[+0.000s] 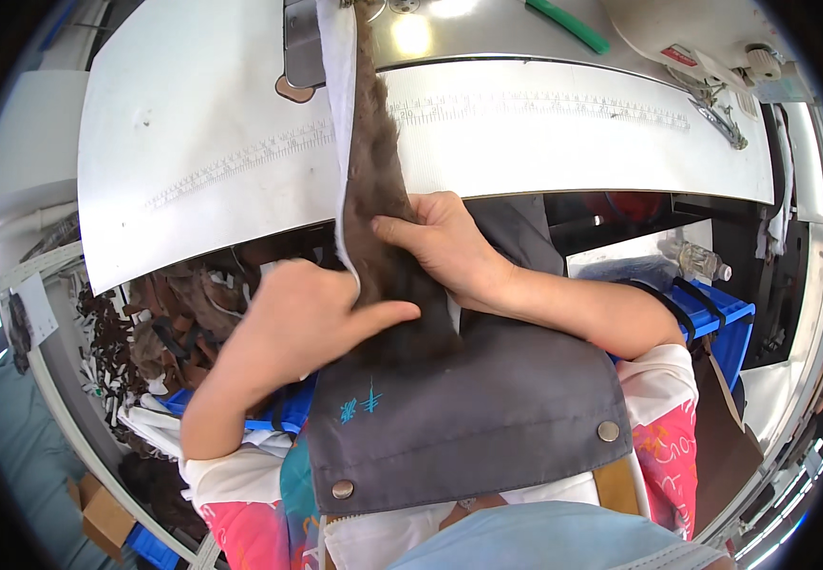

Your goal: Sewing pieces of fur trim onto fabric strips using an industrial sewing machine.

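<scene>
A long strip of brown fur (378, 142) with a white backing (335, 114) runs from the sewing machine's metal bed (430, 33) over the table's front edge toward my lap. My right hand (440, 242) grips the strip at the table edge, thumb lying on the fur. Lower and to the left, my left hand (321, 318) holds the strip's white-edged side, thumb stretched across the dark fur and fingers curled out of sight behind it. The strip's lower end hangs at a dark grey apron (468, 418).
The white table (573, 142) has printed rulers. A green-handled tool (568, 24) lies by the machine head (696, 38). Below are brown fur scraps (183, 313), blue bins (734, 332), a clear bottle (701, 264) and a cardboard box (103, 513).
</scene>
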A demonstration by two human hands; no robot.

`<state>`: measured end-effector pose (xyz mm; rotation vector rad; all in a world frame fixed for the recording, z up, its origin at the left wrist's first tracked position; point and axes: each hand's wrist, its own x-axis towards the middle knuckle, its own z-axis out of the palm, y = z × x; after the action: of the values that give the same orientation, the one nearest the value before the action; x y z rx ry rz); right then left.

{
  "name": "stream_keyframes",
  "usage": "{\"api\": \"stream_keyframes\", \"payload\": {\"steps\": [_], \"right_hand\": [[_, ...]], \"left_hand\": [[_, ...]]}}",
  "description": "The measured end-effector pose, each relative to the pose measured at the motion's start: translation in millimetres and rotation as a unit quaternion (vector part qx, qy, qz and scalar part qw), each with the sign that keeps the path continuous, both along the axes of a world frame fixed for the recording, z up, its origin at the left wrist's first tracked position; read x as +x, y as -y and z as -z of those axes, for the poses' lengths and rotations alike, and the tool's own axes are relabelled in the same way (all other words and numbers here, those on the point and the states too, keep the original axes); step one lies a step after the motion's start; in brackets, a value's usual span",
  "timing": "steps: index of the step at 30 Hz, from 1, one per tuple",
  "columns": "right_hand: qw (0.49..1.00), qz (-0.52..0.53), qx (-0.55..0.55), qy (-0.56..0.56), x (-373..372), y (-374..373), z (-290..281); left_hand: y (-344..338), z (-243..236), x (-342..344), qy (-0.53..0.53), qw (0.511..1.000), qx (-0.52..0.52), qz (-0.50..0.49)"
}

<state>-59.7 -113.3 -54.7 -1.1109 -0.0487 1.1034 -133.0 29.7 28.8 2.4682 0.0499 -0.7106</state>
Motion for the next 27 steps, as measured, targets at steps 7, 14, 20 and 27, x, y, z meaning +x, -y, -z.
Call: {"api": "stream_keyframes", "payload": {"steps": [7,14,20,27], "right_hand": [[0.999,-0.004,0.053,-0.002,0.7,2.3,7.6],[0.995,-0.027,0.007,0.092,0.2,2.7,15.0],[0.972,0.015,-0.014,0.234,4.6,7.5,8.0],[0.467,0.125,-0.318,0.816,139.5,54.7,-18.7]], "left_hand": [[-58.5,70.9,80.0,0.405,0.896,-0.118,-0.138],[-54.3,62.8,108.9,0.361,0.910,0.196,0.051],[-44.0,85.4,103.2,0.441,0.851,0.277,0.069],[-42.1,89.7,94.6,0.451,0.854,0.259,0.022]]}}
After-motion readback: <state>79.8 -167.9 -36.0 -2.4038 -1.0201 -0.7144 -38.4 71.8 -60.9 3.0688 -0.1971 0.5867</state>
